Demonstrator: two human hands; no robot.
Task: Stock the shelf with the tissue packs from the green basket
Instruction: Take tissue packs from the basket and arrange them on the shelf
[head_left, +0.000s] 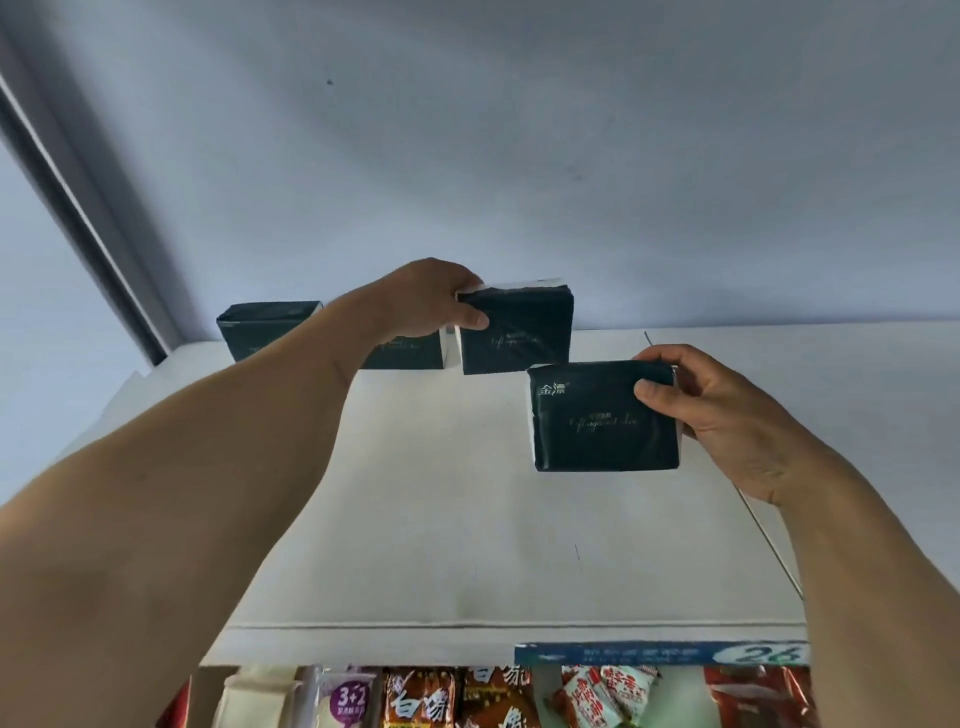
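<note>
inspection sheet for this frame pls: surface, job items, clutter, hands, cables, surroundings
Surface: white top shelf, mostly bare; blue price strip on its front edge.
Job's things: four dark tissue packs. Far-left pack and second pack stand at the back; third pack and front pack are in hand. Green basket not in view.
Clutter: nothing seen.
Grippers: left hand grips the third pack's top corner; right hand holds the front pack's right end.
Cables: nothing seen.
Surroundings: pale wall behind; snack packets on the shelf below.
</note>
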